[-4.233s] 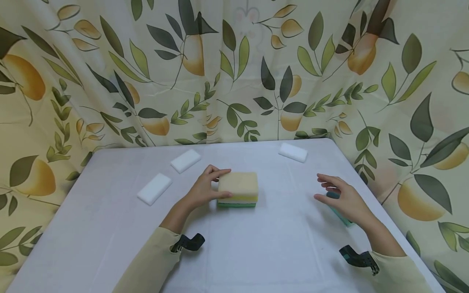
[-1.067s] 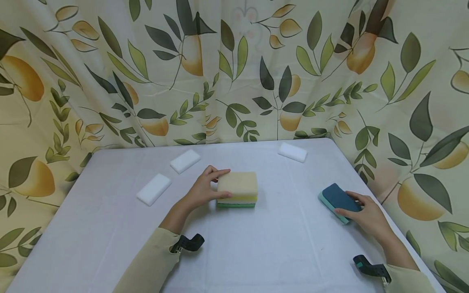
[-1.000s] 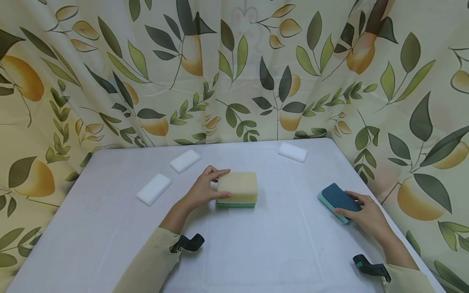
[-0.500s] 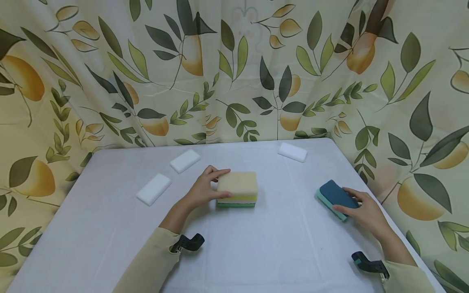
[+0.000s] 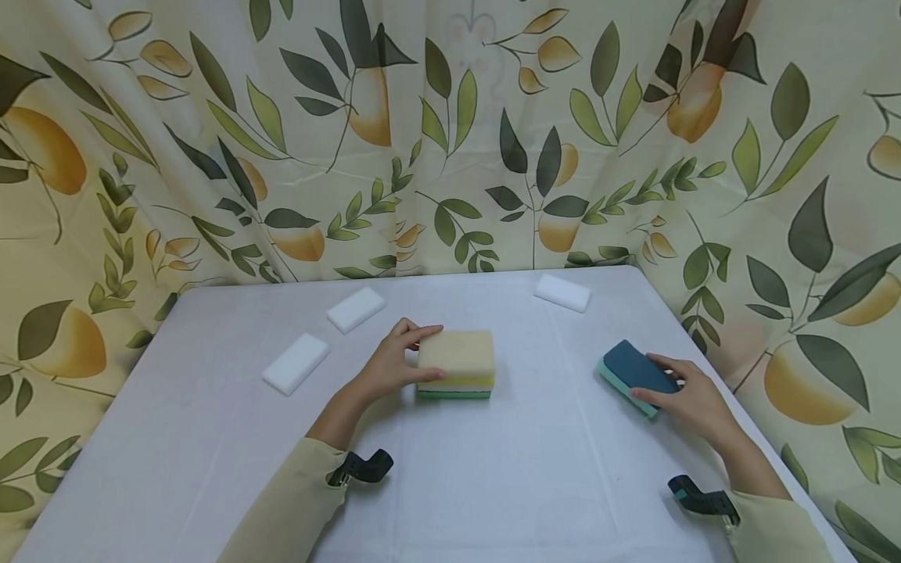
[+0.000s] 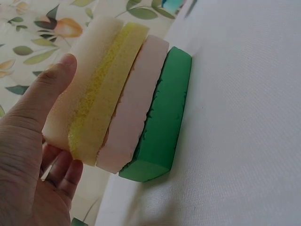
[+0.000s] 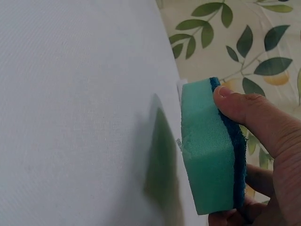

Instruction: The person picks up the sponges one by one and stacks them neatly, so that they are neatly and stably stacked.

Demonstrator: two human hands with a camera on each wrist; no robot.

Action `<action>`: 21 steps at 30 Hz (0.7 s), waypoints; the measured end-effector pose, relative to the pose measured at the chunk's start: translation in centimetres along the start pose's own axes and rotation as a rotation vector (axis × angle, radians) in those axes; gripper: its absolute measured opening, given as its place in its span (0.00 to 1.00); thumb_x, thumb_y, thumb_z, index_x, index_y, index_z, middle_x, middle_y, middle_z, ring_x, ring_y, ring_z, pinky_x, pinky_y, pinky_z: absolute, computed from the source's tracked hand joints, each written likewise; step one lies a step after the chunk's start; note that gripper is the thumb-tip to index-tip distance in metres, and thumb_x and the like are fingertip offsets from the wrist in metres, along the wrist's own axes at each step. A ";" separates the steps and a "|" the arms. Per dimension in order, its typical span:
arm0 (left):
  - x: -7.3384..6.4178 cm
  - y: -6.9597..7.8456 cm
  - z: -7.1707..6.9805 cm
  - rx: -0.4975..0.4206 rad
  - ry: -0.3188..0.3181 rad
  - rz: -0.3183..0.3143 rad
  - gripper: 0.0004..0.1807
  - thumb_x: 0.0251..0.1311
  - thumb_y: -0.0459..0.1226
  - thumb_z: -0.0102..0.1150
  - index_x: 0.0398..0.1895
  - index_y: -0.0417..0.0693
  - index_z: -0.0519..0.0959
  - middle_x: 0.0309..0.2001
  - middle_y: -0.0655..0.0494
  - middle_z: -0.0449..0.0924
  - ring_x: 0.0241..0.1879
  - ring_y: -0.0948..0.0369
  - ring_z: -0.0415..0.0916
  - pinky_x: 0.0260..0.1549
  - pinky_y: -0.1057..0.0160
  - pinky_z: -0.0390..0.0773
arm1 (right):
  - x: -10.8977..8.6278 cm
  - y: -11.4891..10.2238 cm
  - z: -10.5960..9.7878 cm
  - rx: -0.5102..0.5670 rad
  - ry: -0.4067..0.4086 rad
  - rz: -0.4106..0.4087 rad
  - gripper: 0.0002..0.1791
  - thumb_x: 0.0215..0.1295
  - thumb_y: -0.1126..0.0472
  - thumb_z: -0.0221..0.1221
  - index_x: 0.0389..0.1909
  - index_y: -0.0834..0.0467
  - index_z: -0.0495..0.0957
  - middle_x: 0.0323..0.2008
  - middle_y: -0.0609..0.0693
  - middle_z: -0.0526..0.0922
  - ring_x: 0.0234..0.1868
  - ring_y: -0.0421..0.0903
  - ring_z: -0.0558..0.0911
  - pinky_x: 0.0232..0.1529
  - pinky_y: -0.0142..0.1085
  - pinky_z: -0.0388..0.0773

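Observation:
A stack of sponges stands mid-table: a cream sponge (image 5: 457, 353) on top, then a yellow one (image 6: 106, 96), a pale whitish one (image 6: 133, 103) and a green one (image 6: 162, 117) at the bottom. My left hand (image 5: 385, 361) grips the stack's upper part from the left, thumb on the near side and fingers at the far side. On the right, my right hand (image 5: 693, 395) holds a teal sponge (image 7: 207, 146) with a dark blue scouring face (image 5: 639, 367) upward, thumb and fingers on opposite long edges. Its shadow falls on the cloth beside it.
White sponge blocks lie apart on the white-clothed table (image 5: 493, 485): one left of the stack (image 5: 296, 363), one farther back (image 5: 356, 310), one at the back right (image 5: 562, 292). A fruit-patterned curtain (image 5: 450, 195) hangs right behind the table.
My right hand, earlier hovering over the teal sponge with fingers spread, has taken hold of it and moved it slightly left and away from me. The left hand and stack stay put.

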State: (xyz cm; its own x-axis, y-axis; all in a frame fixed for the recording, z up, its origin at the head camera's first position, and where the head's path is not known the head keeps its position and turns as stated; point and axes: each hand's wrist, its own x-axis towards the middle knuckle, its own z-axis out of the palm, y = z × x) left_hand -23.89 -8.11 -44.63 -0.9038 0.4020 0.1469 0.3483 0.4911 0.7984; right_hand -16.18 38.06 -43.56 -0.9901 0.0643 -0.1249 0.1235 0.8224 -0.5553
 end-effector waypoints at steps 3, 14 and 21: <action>0.0 0.1 0.0 0.002 0.001 0.001 0.42 0.43 0.45 0.80 0.66 0.58 0.74 0.44 0.54 0.66 0.52 0.53 0.74 0.55 0.54 0.73 | 0.2 -0.4 0.0 0.011 -0.002 -0.010 0.52 0.58 0.38 0.66 0.75 0.62 0.56 0.67 0.76 0.57 0.64 0.74 0.60 0.56 0.71 0.62; 0.0 0.1 0.0 0.003 0.001 0.010 0.42 0.43 0.45 0.80 0.66 0.55 0.74 0.45 0.55 0.66 0.52 0.54 0.73 0.55 0.54 0.73 | 1.5 -2.4 -0.1 0.029 0.000 -0.076 0.51 0.57 0.39 0.67 0.74 0.61 0.58 0.66 0.73 0.59 0.63 0.72 0.62 0.56 0.69 0.64; -0.1 0.1 0.0 -0.003 -0.003 0.009 0.42 0.44 0.45 0.79 0.67 0.52 0.74 0.45 0.54 0.66 0.52 0.53 0.73 0.56 0.53 0.73 | 2.4 -4.2 -0.1 0.036 0.011 -0.129 0.49 0.56 0.41 0.69 0.72 0.62 0.61 0.65 0.71 0.60 0.62 0.70 0.64 0.56 0.67 0.65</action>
State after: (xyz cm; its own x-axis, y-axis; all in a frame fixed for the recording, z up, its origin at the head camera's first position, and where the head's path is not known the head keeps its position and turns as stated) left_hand -23.80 -8.09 -44.56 -0.8998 0.4088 0.1523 0.3555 0.4850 0.7990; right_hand -19.12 34.81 -41.45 -0.9985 -0.0343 -0.0421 -0.0025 0.8037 -0.5950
